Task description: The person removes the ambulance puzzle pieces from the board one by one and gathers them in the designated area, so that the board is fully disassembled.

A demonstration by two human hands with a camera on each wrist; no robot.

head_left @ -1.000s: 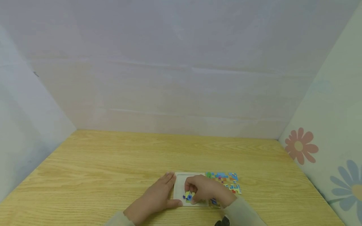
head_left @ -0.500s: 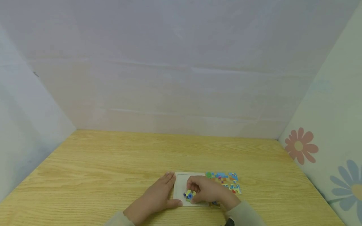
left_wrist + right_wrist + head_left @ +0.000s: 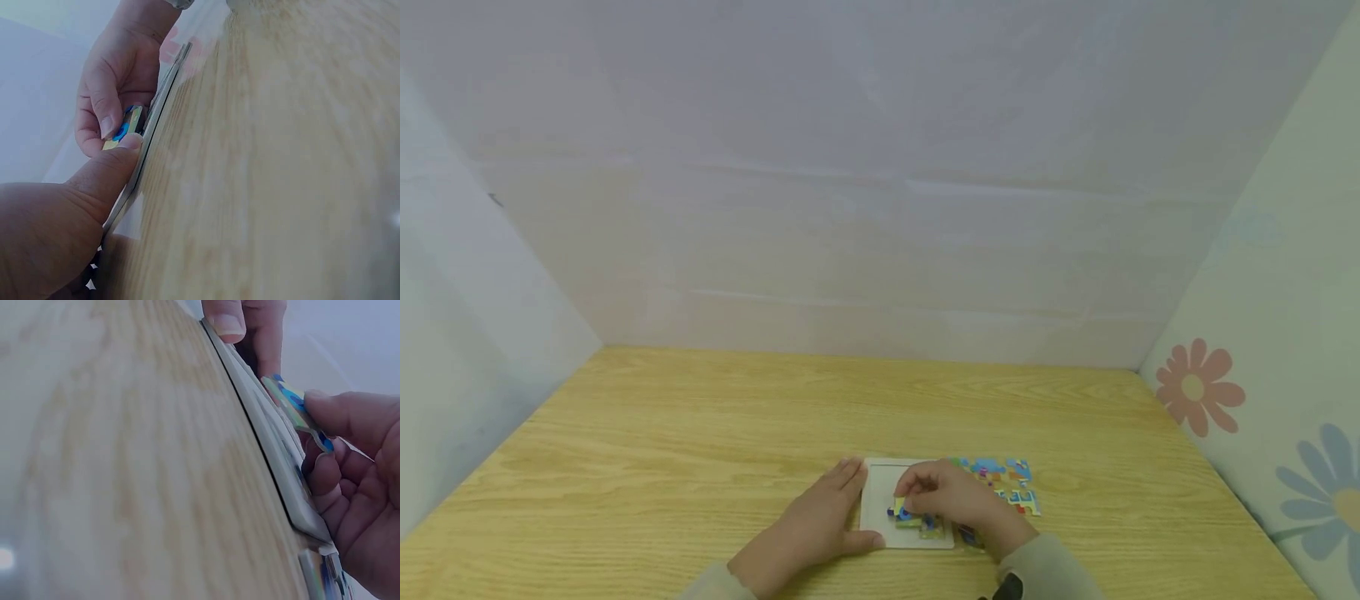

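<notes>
In the head view a pale puzzle board [image 3: 877,487] lies on the table. My left hand [image 3: 823,518] rests along its left side, fingers straight and thumb at the near left corner. Over the board my right hand [image 3: 951,498] pinches a yellow and blue puzzle piece [image 3: 903,513]. Seen from the right wrist, this puzzle piece [image 3: 290,403] is tilted above the board's surface, with the thumb on its printed face. Another puzzle piece [image 3: 932,527] lies on the board near its front right, partly in the right hand's shadow.
Several loose, colourful puzzle pieces [image 3: 988,465] lie just right of the board, some hidden behind the right hand and forearm. The wooden table [image 3: 737,417] meets a pale back wall [image 3: 865,250]; a side wall with printed flowers [image 3: 1195,387] stands at right.
The right hand has shifted slightly right and lifted the held puzzle piece, tilting it. A piece on the board beneath has come into view. The left hand has stayed in place.
</notes>
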